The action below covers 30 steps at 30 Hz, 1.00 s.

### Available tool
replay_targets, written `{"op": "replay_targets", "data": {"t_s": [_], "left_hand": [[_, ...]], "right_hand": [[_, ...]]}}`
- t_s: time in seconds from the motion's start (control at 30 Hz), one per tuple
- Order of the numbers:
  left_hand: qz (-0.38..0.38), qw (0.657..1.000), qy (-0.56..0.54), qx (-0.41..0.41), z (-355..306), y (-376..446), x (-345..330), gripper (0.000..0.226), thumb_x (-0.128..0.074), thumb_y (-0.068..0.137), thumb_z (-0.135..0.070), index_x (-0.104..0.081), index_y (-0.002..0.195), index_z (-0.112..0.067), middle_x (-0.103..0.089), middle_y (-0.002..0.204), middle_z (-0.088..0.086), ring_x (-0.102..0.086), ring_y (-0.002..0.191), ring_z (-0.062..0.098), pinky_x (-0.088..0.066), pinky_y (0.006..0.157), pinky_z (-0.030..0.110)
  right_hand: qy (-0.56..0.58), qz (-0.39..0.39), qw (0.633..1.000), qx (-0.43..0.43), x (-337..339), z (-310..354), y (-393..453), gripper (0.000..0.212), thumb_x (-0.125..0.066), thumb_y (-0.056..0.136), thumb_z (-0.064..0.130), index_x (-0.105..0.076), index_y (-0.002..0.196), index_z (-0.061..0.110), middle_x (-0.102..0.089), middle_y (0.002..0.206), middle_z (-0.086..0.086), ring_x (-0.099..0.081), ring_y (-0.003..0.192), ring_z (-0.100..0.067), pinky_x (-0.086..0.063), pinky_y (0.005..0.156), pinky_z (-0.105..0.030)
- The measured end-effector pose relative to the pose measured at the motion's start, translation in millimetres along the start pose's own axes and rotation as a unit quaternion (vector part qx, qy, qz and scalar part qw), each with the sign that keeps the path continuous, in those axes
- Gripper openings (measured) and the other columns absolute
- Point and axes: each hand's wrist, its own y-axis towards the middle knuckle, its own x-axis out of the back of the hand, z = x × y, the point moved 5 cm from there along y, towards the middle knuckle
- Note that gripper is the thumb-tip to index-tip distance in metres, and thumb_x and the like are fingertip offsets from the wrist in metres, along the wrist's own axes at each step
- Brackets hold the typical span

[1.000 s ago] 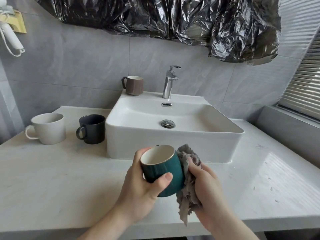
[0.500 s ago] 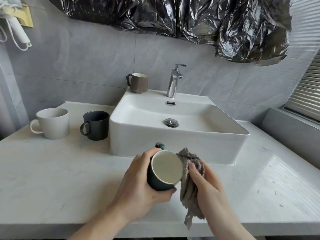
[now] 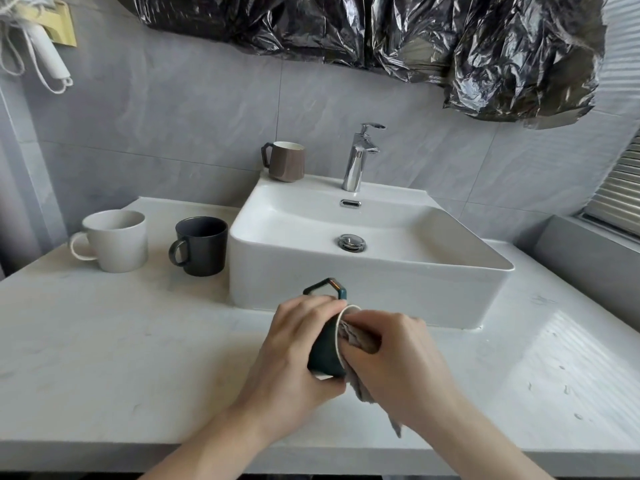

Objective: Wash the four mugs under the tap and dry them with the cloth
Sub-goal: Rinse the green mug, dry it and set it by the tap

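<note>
Over counter (image 3: pixel 104 341), green mug (image 3: pixel 323 355) mouth rightward.

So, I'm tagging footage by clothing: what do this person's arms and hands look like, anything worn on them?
Both forearms are bare as far as the frame shows: no sleeves or cuffs. The left hand and right hand wear no gloves, and no rings, watch or bracelet show on the visible sides. Nails can't be made out.
</note>
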Motion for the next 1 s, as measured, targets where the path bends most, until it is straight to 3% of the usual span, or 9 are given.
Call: {"op": "replay_targets", "data": {"t_s": [0.1, 0.27, 0.43, 0.57, 0.63, 0.73, 0.83, 0.93, 1.0], "left_hand": [[0.014, 1.0, 0.002, -0.016, -1, 0, -3, 0.088, -0.084, 0.061, -0.013, -0.057, 0.143, -0.024, -0.052, 0.147, -0.019, -0.046, 0.138, 0.013, -0.036, 0.115, 0.019], [0.006, 1.0, 0.006, 0.0, 5, -1, 1, 0.097, -0.091, 0.054, -0.013, -0.055, 0.142, -0.031, -0.052, 0.145, -0.021, -0.046, 0.139, 0.012, -0.034, 0.114, 0.017], [-0.045, 0.999, 0.012, 0.007, 2, -1, 5, 0.092, -0.091, 0.058, -0.013, -0.056, 0.142, -0.027, -0.055, 0.143, -0.017, -0.047, 0.137, 0.012, -0.038, 0.113, 0.02], [-0.083, 0.996, 0.002, 0.032, 6, 2, 11, 0.086, -0.096, 0.06, -0.014, -0.061, 0.139, -0.022, -0.059, 0.139, -0.015, -0.051, 0.133, 0.015, -0.039, 0.11, 0.017], [-0.08, 0.996, 0.005, 0.032, 4, 2, 9, 0.087, -0.098, 0.06, -0.016, -0.062, 0.139, -0.023, -0.059, 0.139, -0.017, -0.052, 0.131, 0.016, -0.041, 0.109, 0.019], [-0.096, 0.995, 0.007, 0.031, 6, 2, 10, 0.089, -0.098, 0.057, -0.014, -0.063, 0.138, -0.024, -0.053, 0.139, -0.029, -0.052, 0.13, 0.013, -0.039, 0.108, 0.016], [-0.101, 0.995, 0.009, 0.009, 3, 1, 13, 0.08, -0.091, 0.063, -0.025, -0.063, 0.138, -0.021, -0.056, 0.14, -0.024, -0.052, 0.133, 0.013, -0.038, 0.111, 0.017], [-0.105, 0.994, -0.002, 0.014, 0, -2, 15, 0.074, -0.081, 0.069, -0.038, -0.063, 0.139, -0.021, -0.061, 0.14, -0.015, -0.053, 0.134, 0.013, -0.04, 0.111, 0.019], [-0.121, 0.992, -0.014, 0.032, 1, -1, 18, 0.071, -0.079, 0.071, -0.039, -0.061, 0.139, -0.026, -0.06, 0.139, -0.018, -0.053, 0.133, 0.011, -0.04, 0.11, 0.018]], "right_hand": [[-0.058, 0.076, 0.995, -0.037, -13, 2, 17, 0.016, -0.037, 0.075, 0.005, -0.049, 0.066, 0.009, -0.066, 0.062, -0.014, -0.05, 0.052, -0.029, -0.039, 0.047, -0.031], [-0.073, 0.193, 0.978, -0.01, -16, 11, 19, 0.024, -0.033, 0.095, 0.007, -0.043, 0.074, 0.011, -0.054, 0.071, 0.001, -0.051, 0.051, -0.006, -0.038, 0.049, -0.021], [-0.019, 0.154, 0.987, 0.049, 10, 10, 2, 0.027, -0.045, 0.101, 0.015, -0.054, 0.075, 0.013, -0.061, 0.058, -0.001, -0.051, 0.045, -0.008, -0.044, 0.046, -0.023], [-0.142, 0.042, 0.978, 0.149, 21, -6, -1, 0.017, -0.053, 0.103, 0.026, -0.067, 0.106, 0.034, -0.064, 0.064, 0.027, -0.054, 0.086, -0.006, -0.045, 0.069, -0.016], [-0.15, -0.023, 0.974, 0.17, 15, -9, 3, 0.022, -0.06, 0.1, 0.023, -0.07, 0.113, 0.038, -0.053, 0.058, 0.031, -0.052, 0.09, -0.01, -0.045, 0.07, -0.02], [-0.115, -0.047, 0.981, 0.146, 1, -3, 7, 0.016, -0.058, 0.1, 0.019, -0.07, 0.095, 0.029, -0.052, 0.056, 0.022, -0.054, 0.081, -0.016, -0.048, 0.07, -0.031], [-0.047, 0.038, 0.995, 0.077, -13, 10, 11, 0.029, -0.044, 0.096, 0.013, -0.047, 0.068, 0.018, -0.064, 0.054, -0.003, -0.057, 0.057, -0.016, -0.048, 0.058, -0.034], [0.044, 0.121, 0.992, 0.015, -8, 23, 6, 0.032, -0.041, 0.098, 0.014, -0.046, 0.066, 0.011, -0.069, 0.057, -0.007, -0.052, 0.042, -0.011, -0.042, 0.048, -0.023], [0.091, 0.136, 0.986, 0.009, 1, 23, -2, 0.032, -0.046, 0.101, 0.022, -0.056, 0.074, 0.01, -0.073, 0.062, -0.006, -0.061, 0.045, -0.017, -0.047, 0.047, -0.027]]}}
